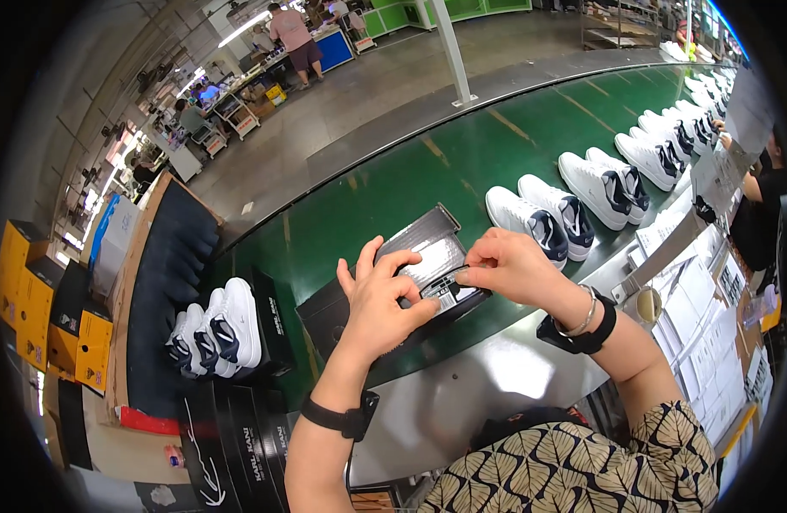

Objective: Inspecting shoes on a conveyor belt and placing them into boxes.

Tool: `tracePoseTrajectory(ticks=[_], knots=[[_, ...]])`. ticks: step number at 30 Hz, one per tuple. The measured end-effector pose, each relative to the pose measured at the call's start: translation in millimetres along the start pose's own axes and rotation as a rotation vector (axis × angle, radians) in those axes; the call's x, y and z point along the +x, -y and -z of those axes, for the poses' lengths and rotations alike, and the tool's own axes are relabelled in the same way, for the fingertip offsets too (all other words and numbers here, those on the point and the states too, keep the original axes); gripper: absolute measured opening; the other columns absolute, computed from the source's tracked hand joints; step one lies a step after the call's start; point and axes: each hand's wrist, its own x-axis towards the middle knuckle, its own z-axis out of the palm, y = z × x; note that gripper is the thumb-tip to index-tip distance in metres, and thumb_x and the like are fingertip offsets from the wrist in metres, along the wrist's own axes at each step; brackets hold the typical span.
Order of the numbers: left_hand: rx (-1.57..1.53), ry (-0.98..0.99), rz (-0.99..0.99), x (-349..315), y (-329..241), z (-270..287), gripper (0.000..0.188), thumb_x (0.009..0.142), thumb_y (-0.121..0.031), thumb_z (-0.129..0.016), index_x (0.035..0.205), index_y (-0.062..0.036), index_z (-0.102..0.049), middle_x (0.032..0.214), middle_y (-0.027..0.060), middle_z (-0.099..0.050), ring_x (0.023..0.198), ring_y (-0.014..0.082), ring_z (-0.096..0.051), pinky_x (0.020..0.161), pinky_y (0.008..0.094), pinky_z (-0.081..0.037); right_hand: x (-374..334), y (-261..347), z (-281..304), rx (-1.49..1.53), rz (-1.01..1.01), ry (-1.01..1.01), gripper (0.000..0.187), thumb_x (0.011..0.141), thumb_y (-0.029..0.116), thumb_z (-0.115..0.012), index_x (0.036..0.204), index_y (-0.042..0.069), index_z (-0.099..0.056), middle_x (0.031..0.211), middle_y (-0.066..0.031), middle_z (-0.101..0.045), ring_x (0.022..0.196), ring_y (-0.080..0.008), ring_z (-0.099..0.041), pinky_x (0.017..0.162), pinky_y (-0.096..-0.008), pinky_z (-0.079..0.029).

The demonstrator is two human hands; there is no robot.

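A black shoe box [325,309] with a shiny silver-grey panel [428,256] lies in front of me on the green conveyor belt. At its near end is a small black-and-white printed label [446,292]. My left hand [381,295] pinches the label's left side between thumb and forefinger, its other fingers raised and spread. The thumb and fingertips of my right hand [515,267] are closed at its right end. Whether the label is stuck to the box there, I cannot tell. Beyond my right hand, a pair of white-and-navy sneakers [517,208] stands on the belt.
More white sneakers [594,184] line the belt [419,167] toward the far right. Others [231,325] sit at left beside black boxes [240,436]. Yellow-and-black boxes [26,299] stand far left. Paper sheets [697,342] and a tape roll [648,303] lie at right, near another person [757,201].
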Motion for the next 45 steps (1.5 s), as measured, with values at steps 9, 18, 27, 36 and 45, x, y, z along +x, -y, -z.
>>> tracePoseTrajectory(ticks=[9, 18, 27, 36, 45], knots=[[0.083, 0.032, -0.020, -6, 2, -2, 0.022, 0.058, -0.026, -0.068, 0.049, -0.0101, -0.057, 0.117, 0.0018, -0.052, 0.128, 0.0365, -0.023, 0.098, 0.0639, 0.002, 1, -2, -6, -0.214, 0.122, 0.029, 0.022, 0.067, 0.026, -0.071, 0.070, 0.006, -0.062, 0.072, -0.0094, -0.056, 0.068, -0.0254, -0.056, 0.063, -0.0345, -0.044], [0.097, 0.010, -0.021, -11, 2, -2, 0.020, 0.057, -0.025, -0.068, 0.049, -0.0115, -0.056, 0.114, 0.0015, -0.052, 0.127, 0.0367, -0.023, 0.098, 0.0643, 0.001, -3, -1, -16, -0.239, 0.173, -0.004, 0.020, 0.067, 0.022, -0.070, 0.069, 0.006, -0.059, 0.074, -0.0092, -0.054, 0.066, -0.0266, -0.056, 0.061, -0.0362, -0.045], [0.196, -0.014, -0.085, -23, 6, 0, 0.022, 0.061, -0.022, -0.069, 0.057, -0.0094, -0.051, 0.115, 0.0039, -0.049, 0.125, 0.0356, -0.029, 0.098, 0.0616, -0.009, -11, -11, -30, -0.339, 0.238, -0.270, 0.035, 0.068, 0.022, -0.073, 0.087, 0.003, -0.051, 0.080, -0.0095, -0.053, 0.061, -0.0250, -0.058, 0.057, -0.0334, -0.048], [0.260, -0.268, -0.070, -40, 22, -16, 0.050, 0.065, -0.026, -0.073, 0.109, -0.0124, -0.053, 0.125, 0.0101, -0.044, 0.124, 0.0325, -0.033, 0.099, 0.0558, -0.016, -24, 2, -70, -0.278, 0.362, -0.343, 0.043, 0.075, 0.023, -0.066, 0.110, 0.004, -0.049, 0.098, -0.0154, -0.053, 0.085, -0.0315, -0.057, 0.069, -0.0379, -0.048], [0.329, -0.069, -0.028, -41, 4, -2, 0.092, 0.043, -0.043, -0.081, 0.122, -0.0132, -0.046, 0.134, 0.0118, -0.034, 0.128, 0.0353, -0.025, 0.098, 0.0617, -0.011, -42, -20, -77, -0.102, 0.430, -0.373, 0.048, 0.076, 0.014, -0.067, 0.116, 0.000, -0.047, 0.093, -0.0129, -0.060, 0.074, -0.0204, -0.058, 0.067, -0.0296, -0.049]])
